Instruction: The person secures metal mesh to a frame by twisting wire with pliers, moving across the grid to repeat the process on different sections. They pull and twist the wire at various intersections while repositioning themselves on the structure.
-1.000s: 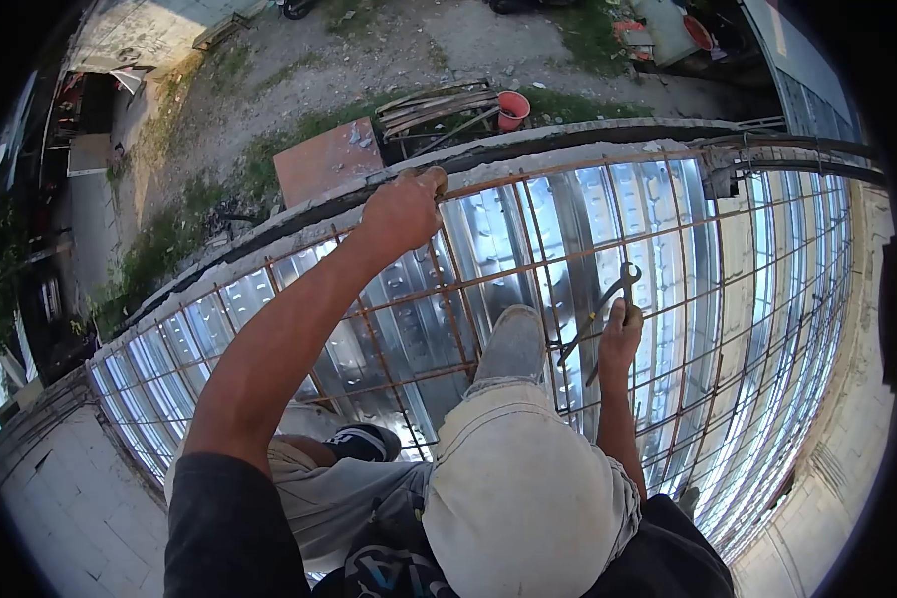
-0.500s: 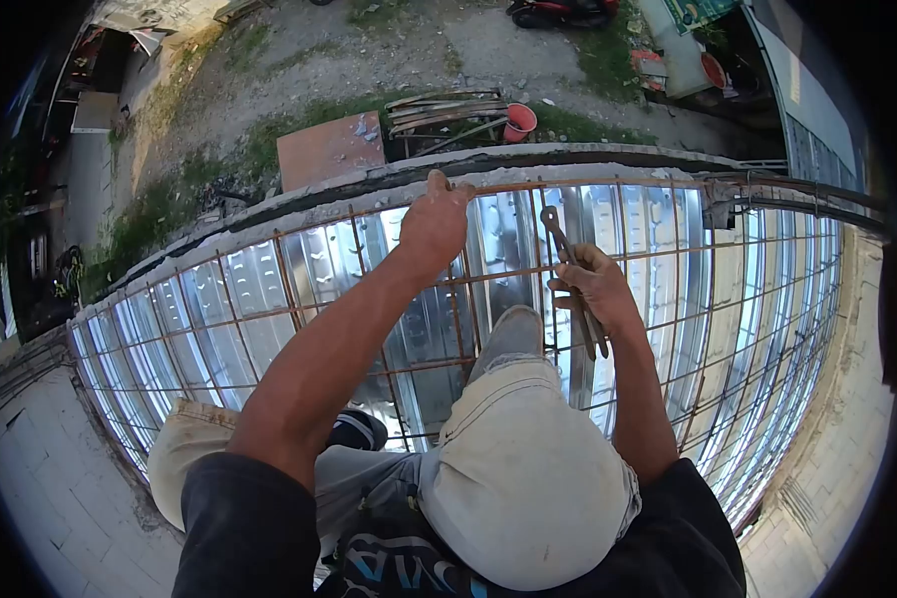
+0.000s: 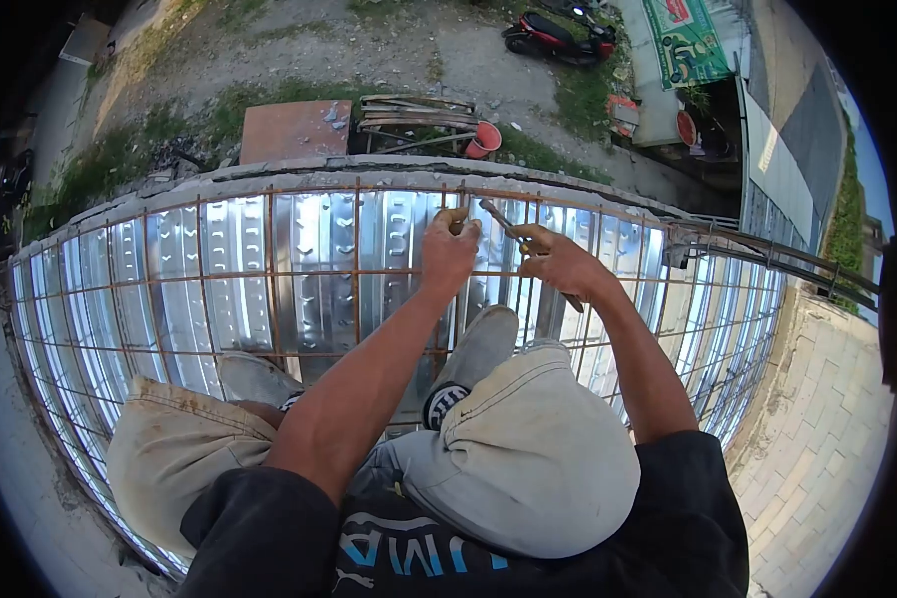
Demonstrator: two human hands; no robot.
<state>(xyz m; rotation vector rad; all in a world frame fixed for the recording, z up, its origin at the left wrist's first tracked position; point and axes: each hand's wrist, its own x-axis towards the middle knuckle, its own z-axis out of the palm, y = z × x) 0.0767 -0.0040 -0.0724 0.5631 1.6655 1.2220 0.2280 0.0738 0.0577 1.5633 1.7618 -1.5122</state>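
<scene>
My right hand is wrapped around a pair of dark metal pincers, whose head points up and left toward my other hand. The handle ends stick out below my palm. My left hand is closed in a pinch at a rusty rebar near the deck's far edge; what its fingertips hold is too small to make out. Beneath both hands, a rebar grid lies over shiny ribbed metal decking. My shoe rests on the deck below my hands.
A concrete edge borders the deck, with a drop to the ground beyond. Down there are a brown board, stacked timber, a red bucket and a motorbike. Black cables run along the right. Block walls flank the deck.
My left hand has gone from reaching over the far edge bar to a pinch closer to the pincers. My right hand has shifted up and left, tilting the pincers. The view has turned slightly.
</scene>
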